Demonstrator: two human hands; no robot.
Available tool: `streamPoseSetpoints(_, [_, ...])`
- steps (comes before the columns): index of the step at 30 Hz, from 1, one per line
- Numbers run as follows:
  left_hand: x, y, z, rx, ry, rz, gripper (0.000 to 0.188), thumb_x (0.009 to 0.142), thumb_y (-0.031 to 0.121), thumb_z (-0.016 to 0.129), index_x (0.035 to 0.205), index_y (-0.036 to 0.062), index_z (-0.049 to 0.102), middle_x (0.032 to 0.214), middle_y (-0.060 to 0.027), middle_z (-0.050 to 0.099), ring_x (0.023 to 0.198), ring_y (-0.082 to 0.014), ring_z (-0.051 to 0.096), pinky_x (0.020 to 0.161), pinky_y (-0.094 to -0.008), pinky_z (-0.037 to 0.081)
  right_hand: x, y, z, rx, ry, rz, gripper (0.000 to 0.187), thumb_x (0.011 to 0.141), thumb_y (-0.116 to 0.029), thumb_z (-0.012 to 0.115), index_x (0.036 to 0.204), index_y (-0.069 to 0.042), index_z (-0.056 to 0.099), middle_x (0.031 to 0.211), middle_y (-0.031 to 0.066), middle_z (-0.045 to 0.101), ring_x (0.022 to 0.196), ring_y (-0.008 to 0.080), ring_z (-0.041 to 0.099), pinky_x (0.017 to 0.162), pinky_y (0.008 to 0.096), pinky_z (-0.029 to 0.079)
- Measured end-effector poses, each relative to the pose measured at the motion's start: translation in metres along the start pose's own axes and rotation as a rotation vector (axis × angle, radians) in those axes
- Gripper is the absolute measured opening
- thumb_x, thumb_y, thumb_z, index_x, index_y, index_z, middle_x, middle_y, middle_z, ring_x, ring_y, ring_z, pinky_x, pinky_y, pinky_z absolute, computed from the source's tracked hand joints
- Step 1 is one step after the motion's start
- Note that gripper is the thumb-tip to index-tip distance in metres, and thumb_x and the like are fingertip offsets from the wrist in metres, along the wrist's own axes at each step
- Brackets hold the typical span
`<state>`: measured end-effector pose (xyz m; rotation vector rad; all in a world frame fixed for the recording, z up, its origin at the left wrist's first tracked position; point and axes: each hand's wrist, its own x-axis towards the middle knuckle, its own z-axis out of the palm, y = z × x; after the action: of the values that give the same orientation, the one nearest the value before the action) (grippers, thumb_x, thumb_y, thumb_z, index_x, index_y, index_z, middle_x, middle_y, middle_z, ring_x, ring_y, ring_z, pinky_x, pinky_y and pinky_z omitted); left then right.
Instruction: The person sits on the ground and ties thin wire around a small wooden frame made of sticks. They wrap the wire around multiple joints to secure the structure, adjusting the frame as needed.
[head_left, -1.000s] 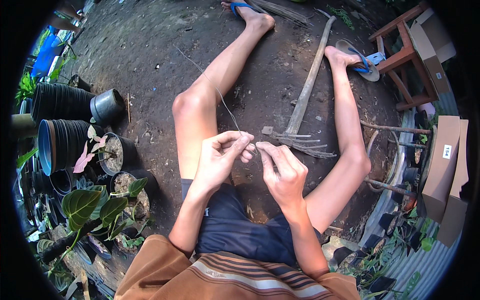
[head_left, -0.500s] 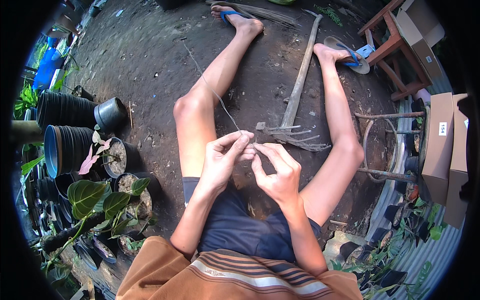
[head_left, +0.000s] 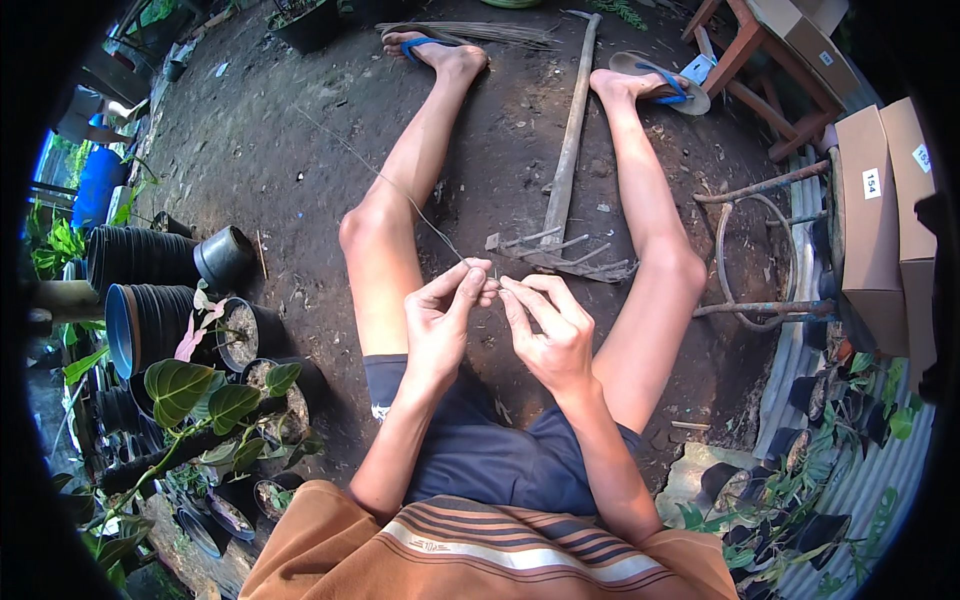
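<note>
A long thin wire [head_left: 385, 180] runs from the far left, over my left shin, into my left hand [head_left: 440, 325]. Its thumb and fingers pinch the wire near its close end. Just right of it, my right hand [head_left: 552, 335] is closed in a pinch, thumb against forefinger, the fingertips almost touching the left ones. Whatever sits in that right pinch is too small to make out. Both hands are above the ground between my knees. Beyond them lies a rake or fork with a wooden handle [head_left: 570, 150] and a metal tined head [head_left: 565, 258].
Stacked black pots [head_left: 150, 258] and potted plants [head_left: 245, 335] line the left side. At the right stand a wooden stool or bench [head_left: 770, 80], a rusty metal frame [head_left: 765, 312], cardboard boxes [head_left: 870, 240] and corrugated sheet [head_left: 860, 500]. A bundle of thin sticks [head_left: 500, 35] lies far off.
The fingertips of my two hands have drawn slightly apart. The wire's far end has swung left relative to my leg. The whole view has shifted a little.
</note>
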<state>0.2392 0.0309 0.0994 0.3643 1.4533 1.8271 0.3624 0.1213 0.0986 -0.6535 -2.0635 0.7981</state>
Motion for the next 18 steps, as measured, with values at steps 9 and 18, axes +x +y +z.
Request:
streamPoseSetpoints(9, [-0.007, -0.019, 0.016, 0.017, 0.13, 0.197, 0.021, 0.106, 0.008, 0.07, 0.121, -0.0055, 0.075, 0.102, -0.006, 0.076, 0.089, -0.0093, 0.067, 0.083, -0.0248, 0.056, 0.001, -0.013, -0.002, 0.046, 0.049, 0.149, 0.021, 0.084, -0.001, 0.085, 0.105, -0.003, 0.082, 0.093, 0.0109, 0.073, 0.077, 0.0231, 0.073, 0.067, 0.0331, 0.058])
streamPoseSetpoints(18, [-0.004, -0.022, 0.018, -0.067, 0.227, 0.222, 0.02, 0.104, 0.008, 0.073, 0.12, -0.0045, 0.077, 0.101, -0.0073, 0.078, 0.088, -0.0092, 0.069, 0.079, -0.0236, 0.057, 0.011, -0.022, 0.006, 0.006, 0.073, 0.065, 0.017, 0.086, 0.001, 0.084, 0.103, 0.0, 0.081, 0.09, 0.0126, 0.073, 0.078, 0.0257, 0.073, 0.069, 0.0358, 0.058])
